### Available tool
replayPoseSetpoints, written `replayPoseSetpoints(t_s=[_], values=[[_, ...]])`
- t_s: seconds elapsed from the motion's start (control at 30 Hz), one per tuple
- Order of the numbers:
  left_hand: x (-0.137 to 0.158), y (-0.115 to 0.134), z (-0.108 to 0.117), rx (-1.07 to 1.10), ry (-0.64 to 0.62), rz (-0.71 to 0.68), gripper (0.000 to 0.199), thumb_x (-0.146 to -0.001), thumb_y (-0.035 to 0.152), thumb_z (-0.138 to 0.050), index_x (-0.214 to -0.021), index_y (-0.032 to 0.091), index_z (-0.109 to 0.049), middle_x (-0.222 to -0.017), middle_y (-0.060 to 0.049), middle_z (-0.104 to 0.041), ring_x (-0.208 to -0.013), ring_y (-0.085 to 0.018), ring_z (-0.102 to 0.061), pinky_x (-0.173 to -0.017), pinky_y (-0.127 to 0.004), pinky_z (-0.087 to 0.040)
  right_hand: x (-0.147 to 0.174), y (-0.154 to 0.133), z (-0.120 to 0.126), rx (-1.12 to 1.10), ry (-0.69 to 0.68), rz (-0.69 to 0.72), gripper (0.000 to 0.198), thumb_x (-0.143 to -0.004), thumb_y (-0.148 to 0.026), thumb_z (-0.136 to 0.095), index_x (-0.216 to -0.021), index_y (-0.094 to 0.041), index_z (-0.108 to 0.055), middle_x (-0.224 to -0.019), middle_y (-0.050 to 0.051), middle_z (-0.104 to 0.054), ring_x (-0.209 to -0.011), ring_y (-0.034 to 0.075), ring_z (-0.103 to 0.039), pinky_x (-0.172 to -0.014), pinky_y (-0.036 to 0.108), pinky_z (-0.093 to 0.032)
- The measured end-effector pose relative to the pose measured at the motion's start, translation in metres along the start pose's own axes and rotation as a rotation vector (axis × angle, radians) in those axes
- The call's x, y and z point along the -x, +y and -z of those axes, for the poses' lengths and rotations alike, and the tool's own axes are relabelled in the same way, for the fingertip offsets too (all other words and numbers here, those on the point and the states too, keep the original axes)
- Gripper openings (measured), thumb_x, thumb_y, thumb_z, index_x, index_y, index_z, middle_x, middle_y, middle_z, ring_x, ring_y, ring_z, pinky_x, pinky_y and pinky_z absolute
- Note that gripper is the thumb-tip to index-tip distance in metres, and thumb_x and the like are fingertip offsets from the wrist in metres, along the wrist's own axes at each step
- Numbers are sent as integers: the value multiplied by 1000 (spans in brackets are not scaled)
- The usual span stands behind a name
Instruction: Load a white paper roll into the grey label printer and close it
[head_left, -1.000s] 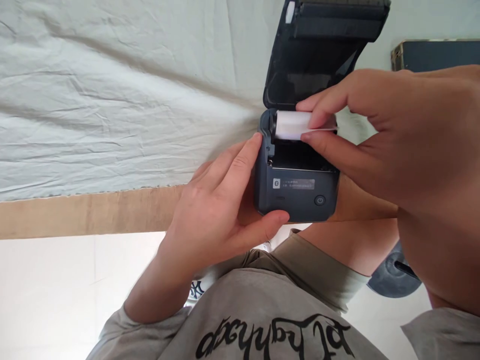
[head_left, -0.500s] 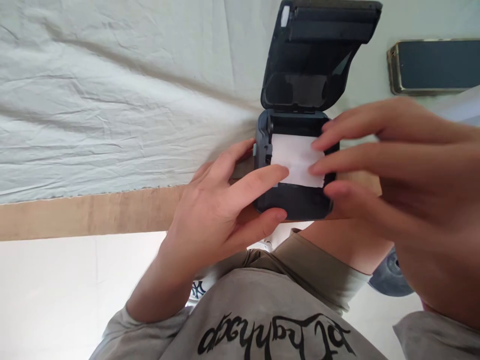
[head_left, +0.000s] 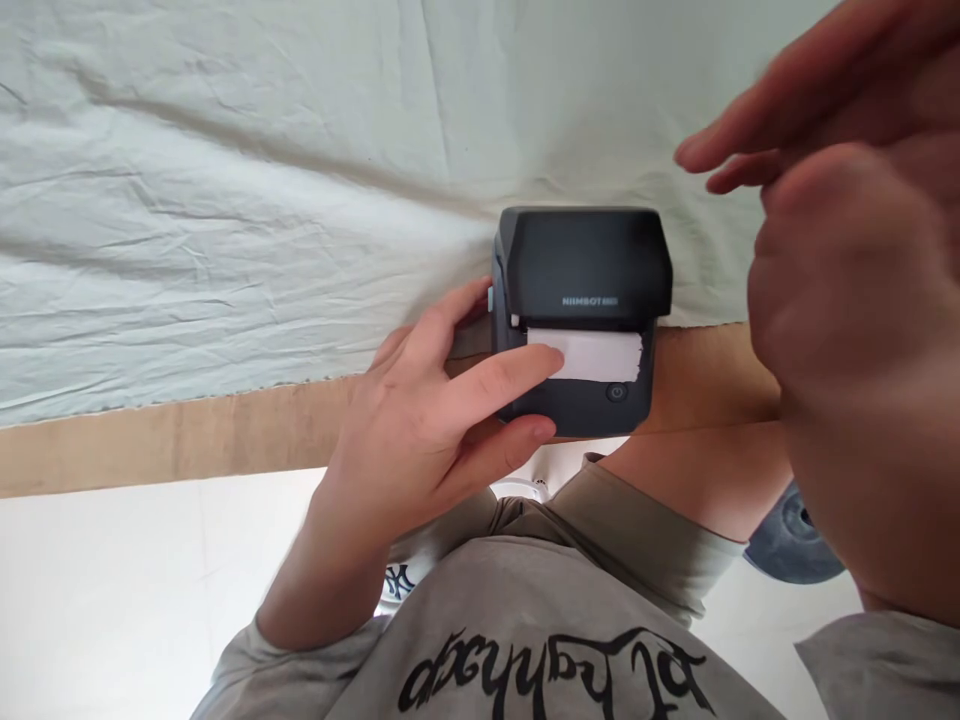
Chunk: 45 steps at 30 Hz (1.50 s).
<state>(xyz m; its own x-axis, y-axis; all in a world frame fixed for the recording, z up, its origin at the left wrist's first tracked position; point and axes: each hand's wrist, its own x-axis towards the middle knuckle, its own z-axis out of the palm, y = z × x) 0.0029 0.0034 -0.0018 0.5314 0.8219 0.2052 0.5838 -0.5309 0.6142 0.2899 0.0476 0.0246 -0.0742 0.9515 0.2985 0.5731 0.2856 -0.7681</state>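
Observation:
A dark label printer (head_left: 589, 260), marked NIIMBOT, sits at the table's front edge with its lid lowered; whether the lid is latched I cannot tell. White label paper (head_left: 604, 357) with a ragged right edge sticks out below the lid, above a round power button (head_left: 616, 393). My left hand (head_left: 435, 410) steadies the printer's left side, its index finger pressed on the paper and its thumb by the front. Off to the right, my right hand (head_left: 847, 200) is raised away from the printer, blurred, fingers extended and nothing seen in them.
A pale wrinkled cloth (head_left: 225, 200) covers the table, leaving a strip of bare wooden edge (head_left: 187, 435) along the front. My legs are right below that edge. A dark round base (head_left: 796, 535) stands on the floor at the right.
The printer's lid has swung down from upright over the paper roll compartment. My right hand has moved up and right, off the paper; the phone is now out of sight. My left hand stays put.

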Motion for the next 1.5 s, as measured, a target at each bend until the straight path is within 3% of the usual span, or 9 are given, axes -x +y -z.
replayPoseSetpoints(t_s=[0.1, 0.2, 0.33, 0.73, 1.0, 1.1, 1.2, 1.3, 1.5], values=[[1, -2, -1, 6, 18, -26, 34, -119, 50, -61, -150, 40, -69, -175, -15, -60, -155, -42, -71, -120, -69, -66, -3, 2, -7, -10, -138, 112, 31, -113, -47, -63, -136, -26, -68, -139, 2, -73, -132, 16, -72, -117, 37, -63], [2, -5, -2, 20, 70, -59, 51, -118, 53, -65, -166, 39, -56, -173, -14, -64, -156, -41, -71, -120, -65, -67, -6, 8, -12, -38, -328, 78, 45, -112, -58, -67, -144, -26, -64, -146, 3, -70, -128, 14, -73, -113, 35, -65], [2, -7, -3, -19, 62, -51, 67, -114, 58, -70, -175, 35, -52, -169, -13, -68, -148, -42, -74, -119, -60, -69, -5, 12, -12, -56, -363, 80, 47, -114, -58, -68, -148, -26, -66, -144, 1, -71, -125, 12, -72, -110, 31, -65], [3, -3, -6, -10, 102, -23, 56, -116, 53, -66, -169, 35, -57, -170, -11, -68, -150, -39, -75, -118, -59, -69, -11, 11, -11, -134, -489, 46, 50, -111, -48, -69, -153, -22, -62, -148, 4, -72, -127, 15, -71, -111, 36, -67], [5, -8, -9, -52, 87, 10, 95, -113, 83, -61, -185, 26, -36, -178, -17, -64, -159, -48, -69, -124, -71, -66, 6, 12, -20, -76, -311, 99, 53, -121, -64, -49, -154, -24, -61, -156, 8, -69, -144, 19, -68, -132, 43, -58], [3, 2, -10, -114, 69, 100, 98, -101, 73, -85, -179, 27, -47, -176, -16, -66, -158, -47, -69, -130, -65, -64, 11, 12, -23, -31, -145, 116, 64, -122, -74, -37, -143, -22, -67, -147, 9, -71, -135, 19, -70, -122, 40, -61], [1, 9, -11, -159, 71, 128, 106, -93, 63, -99, -180, 30, -47, -175, -16, -65, -157, -45, -70, -131, -62, -63, 12, 11, -25, 132, 22, 67, 76, -118, -84, -33, -130, -22, -74, -109, 7, -70, -101, 16, -67, -98, 38, -60], [1, 8, -13, -192, 78, 118, 114, -93, 69, -100, -184, 29, -44, -178, -18, -62, -158, -45, -70, -133, -60, -62, 12, 11, -24, 186, -21, 7, 83, -115, -92, -30, -135, -23, -73, -73, 0, -44, -70, 13, -46, -74, 33, -49], [3, 1, -15, -115, 112, 94, 108, -99, 89, -83, -183, 30, -49, -188, -15, -55, -171, -44, -59, -141, -57, -57, 9, 12, -22, 172, -164, -1, 92, -113, -97, -19, -145, -23, -62, -65, -5, -25, -59, 11, -35, -70, 30, -43]])
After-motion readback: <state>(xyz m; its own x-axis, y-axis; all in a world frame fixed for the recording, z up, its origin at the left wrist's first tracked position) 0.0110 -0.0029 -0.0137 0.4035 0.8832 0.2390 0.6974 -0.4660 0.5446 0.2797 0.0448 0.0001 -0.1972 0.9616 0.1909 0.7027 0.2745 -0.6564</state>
